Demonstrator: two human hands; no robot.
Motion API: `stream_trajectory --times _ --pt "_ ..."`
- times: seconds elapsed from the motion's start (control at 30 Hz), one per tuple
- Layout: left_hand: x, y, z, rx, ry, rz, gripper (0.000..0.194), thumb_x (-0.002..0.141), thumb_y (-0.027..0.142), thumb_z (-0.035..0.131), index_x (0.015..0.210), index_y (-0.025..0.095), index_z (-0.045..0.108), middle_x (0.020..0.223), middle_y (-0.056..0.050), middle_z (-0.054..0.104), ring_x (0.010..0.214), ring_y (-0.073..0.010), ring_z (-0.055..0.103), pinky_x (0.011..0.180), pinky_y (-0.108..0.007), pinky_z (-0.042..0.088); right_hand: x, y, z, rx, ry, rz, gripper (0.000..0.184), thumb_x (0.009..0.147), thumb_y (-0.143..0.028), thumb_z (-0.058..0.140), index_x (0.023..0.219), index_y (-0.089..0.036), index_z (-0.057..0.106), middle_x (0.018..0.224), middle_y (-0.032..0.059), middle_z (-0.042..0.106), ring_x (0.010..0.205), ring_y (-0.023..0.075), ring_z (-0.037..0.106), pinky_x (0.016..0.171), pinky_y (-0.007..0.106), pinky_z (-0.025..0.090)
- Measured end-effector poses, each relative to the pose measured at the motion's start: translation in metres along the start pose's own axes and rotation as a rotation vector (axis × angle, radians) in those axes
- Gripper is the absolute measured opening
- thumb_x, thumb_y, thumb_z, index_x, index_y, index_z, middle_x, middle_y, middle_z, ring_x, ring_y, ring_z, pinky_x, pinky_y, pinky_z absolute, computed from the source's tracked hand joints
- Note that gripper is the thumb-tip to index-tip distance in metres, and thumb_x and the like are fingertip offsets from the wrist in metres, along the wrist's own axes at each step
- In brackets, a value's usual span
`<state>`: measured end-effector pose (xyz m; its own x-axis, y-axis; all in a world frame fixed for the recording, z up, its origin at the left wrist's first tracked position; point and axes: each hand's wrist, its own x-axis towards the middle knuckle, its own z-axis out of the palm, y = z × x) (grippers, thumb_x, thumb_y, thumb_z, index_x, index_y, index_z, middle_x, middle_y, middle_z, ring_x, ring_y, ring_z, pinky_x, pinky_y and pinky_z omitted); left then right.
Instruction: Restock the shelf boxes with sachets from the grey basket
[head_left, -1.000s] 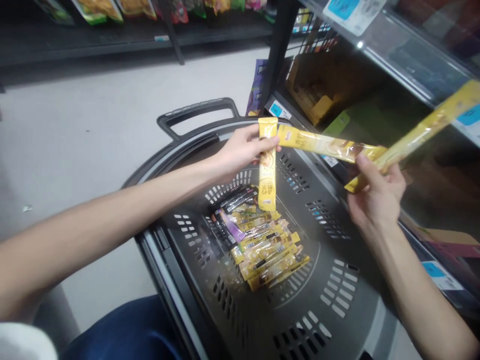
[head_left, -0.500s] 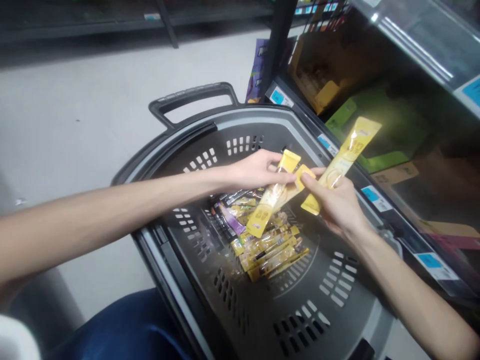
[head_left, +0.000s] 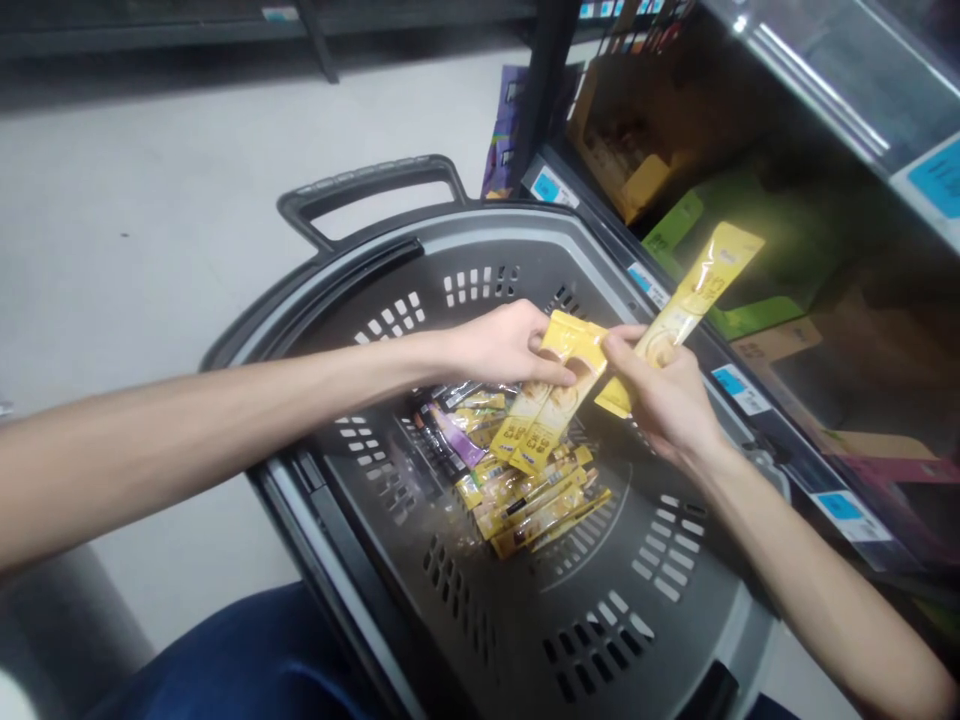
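Two yellow stick packets [head_left: 551, 400], side by side and overlapping, are pinched between the thumb and fingers of my left hand [head_left: 506, 345]. A third yellow stick packet [head_left: 686, 310] slants up to the right in my right hand [head_left: 671, 400], closed around its lower part. My right thumb and fingertip also touch the top corner of the left-hand pair. Both hands are above a dark grey shopping basket [head_left: 480, 620]. Inside it lies a pile of yellow stick packets [head_left: 544, 510], with a purple packet [head_left: 459, 435] and some black ones at its left side.
The basket's handle [head_left: 375, 200] sticks out at the far rim. Along the right runs a dark shelf with blue-and-white price tags [head_left: 750, 390] and green open boxes [head_left: 765, 315]. A purple display [head_left: 502, 130] hangs by the shelf post. Blue-clad legs [head_left: 247, 650] are at the bottom.
In my left hand, the second packet has come alongside the first, and the two now lie nearly parallel. My right hand still holds its packet. The whole view has shifted slightly.
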<state>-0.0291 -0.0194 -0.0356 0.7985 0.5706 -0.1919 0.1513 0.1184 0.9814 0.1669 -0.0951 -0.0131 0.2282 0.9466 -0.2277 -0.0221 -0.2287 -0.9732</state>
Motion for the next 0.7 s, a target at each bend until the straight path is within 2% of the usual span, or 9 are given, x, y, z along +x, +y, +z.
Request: stream_trajectory --times 0.1,0.17,0.27,0.37,0.47,0.57,0.7 --pt "0.002 0.006 0.002 -0.074 0.127 0.029 0.029 0.077 0.028 0.081 0.101 0.014 0.077 0.094 -0.011 0.078 0.073 -0.0172 0.072 0.066 -0.028 0.057 0.005 0.0 -0.003 0.022 0.007 -0.048 0.04 0.078 -0.055 0.082 0.088 -0.019 0.069 0.075 -0.0001 0.068 0.062 0.0108 0.061 0.062 0.024 0.054" --pt "0.004 0.011 0.0 -0.145 0.289 0.097 0.031 0.075 0.026 0.083 0.102 0.012 0.075 0.098 -0.011 0.078 0.08 -0.0172 0.072 0.071 -0.029 0.057 0.009 0.0 -0.005 0.036 0.042 -0.066 0.042 0.077 -0.057 0.083 0.089 -0.018 0.07 0.086 0.0015 0.072 0.057 0.0076 0.057 0.057 0.022 0.051" --pt "0.006 0.02 -0.008 -0.28 0.569 0.208 0.038 0.077 0.035 0.085 0.102 0.011 0.072 0.103 -0.012 0.076 0.09 -0.0187 0.072 0.081 -0.032 0.057 0.011 -0.001 -0.007 0.042 0.067 -0.049 0.046 0.074 -0.059 0.085 0.089 -0.017 0.073 0.094 0.0034 0.074 0.047 0.0034 0.049 0.047 0.02 0.046" --pt "0.006 0.027 -0.019 -0.392 0.74 0.266 0.046 0.079 0.048 0.083 0.104 0.013 0.068 0.107 -0.011 0.074 0.1 -0.0202 0.07 0.087 -0.032 0.057 0.009 -0.004 -0.007 0.07 0.049 -0.028 0.052 0.073 -0.065 0.083 0.09 -0.017 0.075 0.09 0.0051 0.073 0.046 0.0041 0.047 0.04 0.02 0.041" --pt "0.004 0.03 -0.024 -0.453 0.81 0.279 0.051 0.077 0.054 0.083 0.107 0.016 0.066 0.114 -0.01 0.072 0.111 -0.0234 0.067 0.09 -0.033 0.057 0.006 -0.006 -0.007 0.127 -0.026 -0.081 0.058 0.064 -0.063 0.089 0.1 -0.019 0.076 0.092 0.0052 0.073 0.051 0.0058 0.049 0.039 0.019 0.043" --pt "0.002 0.029 -0.018 -0.461 0.803 0.277 0.056 0.073 0.054 0.085 0.111 0.018 0.065 0.118 -0.01 0.072 0.119 -0.0259 0.065 0.092 -0.034 0.057 0.003 -0.005 -0.005 0.124 -0.05 -0.121 0.056 0.055 -0.049 0.098 0.099 -0.022 0.076 0.094 0.0031 0.073 0.05 0.0053 0.048 0.038 0.018 0.044" --pt "0.001 0.023 -0.002 -0.442 0.718 0.244 0.061 0.07 0.053 0.088 0.112 0.017 0.064 0.118 -0.01 0.073 0.115 -0.025 0.067 0.093 -0.036 0.058 0.001 -0.002 -0.004 0.109 0.009 -0.165 0.039 0.069 -0.044 0.093 0.092 -0.019 0.075 0.084 0.0029 0.072 0.043 0.0039 0.046 0.035 0.019 0.04"
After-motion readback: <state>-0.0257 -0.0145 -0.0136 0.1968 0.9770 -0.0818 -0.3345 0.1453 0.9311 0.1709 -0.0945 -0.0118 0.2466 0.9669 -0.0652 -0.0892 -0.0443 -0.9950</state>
